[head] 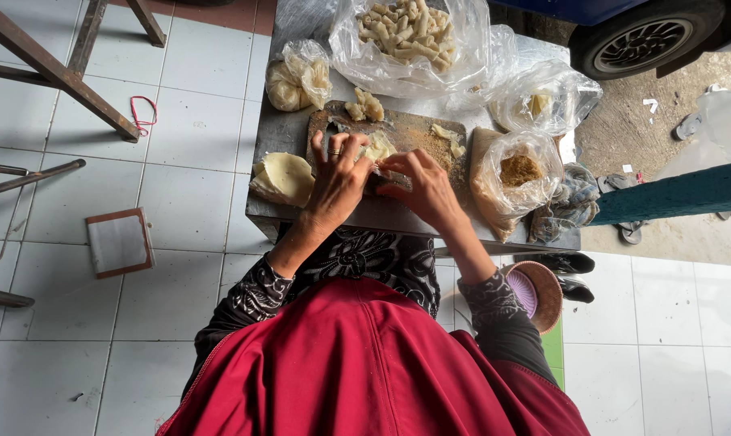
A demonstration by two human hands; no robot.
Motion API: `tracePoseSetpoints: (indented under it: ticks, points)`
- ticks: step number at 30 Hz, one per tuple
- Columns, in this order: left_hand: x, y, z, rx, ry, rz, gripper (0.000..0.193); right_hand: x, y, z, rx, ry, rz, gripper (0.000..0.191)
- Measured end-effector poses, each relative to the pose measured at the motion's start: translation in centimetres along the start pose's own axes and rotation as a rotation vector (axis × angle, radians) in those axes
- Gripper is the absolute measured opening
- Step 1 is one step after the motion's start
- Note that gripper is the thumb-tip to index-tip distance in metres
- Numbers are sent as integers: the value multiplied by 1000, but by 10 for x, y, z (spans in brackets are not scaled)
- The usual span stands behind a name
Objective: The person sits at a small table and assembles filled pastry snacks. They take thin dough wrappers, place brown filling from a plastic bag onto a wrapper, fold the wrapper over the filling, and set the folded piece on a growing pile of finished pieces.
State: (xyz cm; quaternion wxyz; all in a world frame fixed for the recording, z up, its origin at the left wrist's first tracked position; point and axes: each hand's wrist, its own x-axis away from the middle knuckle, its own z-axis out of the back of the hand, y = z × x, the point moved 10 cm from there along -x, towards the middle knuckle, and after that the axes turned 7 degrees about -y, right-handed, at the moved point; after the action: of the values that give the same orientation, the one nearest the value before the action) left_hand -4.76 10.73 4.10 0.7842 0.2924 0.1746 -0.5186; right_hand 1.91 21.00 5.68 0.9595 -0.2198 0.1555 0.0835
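Seen from above, a person in a dark red garment with patterned black sleeves is shown bent over a small grey table [278,137] on a white tiled floor. On the table a wooden board [418,133] is laid, and on it a pale, thin wrapper [379,148] is being worked between both hands.

The left hand [339,179], with a ring on one finger, is spread palm down with fingers fanned, pressed onto the near edge of the wrapper. The right hand [424,184] is curled in from the other side, its fingertips pinched on the wrapper's edge just beside the left fingers. Both wrists are bent forward and the forearms are angled in towards each other.

The wrapper is judged to be light, soft and limp, likely slightly tacky and easily torn, so it is best taken gently by its edges with the fingertips.

A stack of pale round sheets [283,178] is placed at the left of the board. Behind it, a clear bag of finished rolls [410,31] is set, and at the right a bag of brown crumbs [517,171].
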Motion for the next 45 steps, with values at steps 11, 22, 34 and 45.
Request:
tracePoseSetpoints:
  ticks: [11, 22, 34, 45]
  points:
    - [-9, -25, 2, 161, -8, 291, 12, -30, 46, -9, -5, -12, -321, 15]
    - [-8, -7, 4, 1, -52, 131, 11, -10, 8, 4, 199, 89, -106, 20]
    - [-11, -14, 5, 136, -56, 171, 16, -7, 57, -13, 3, 88, -460, 25]
    - [-11, -19, 9, 176, 29, 281, 17, -3, 34, 0, 175, 164, -413, 18]
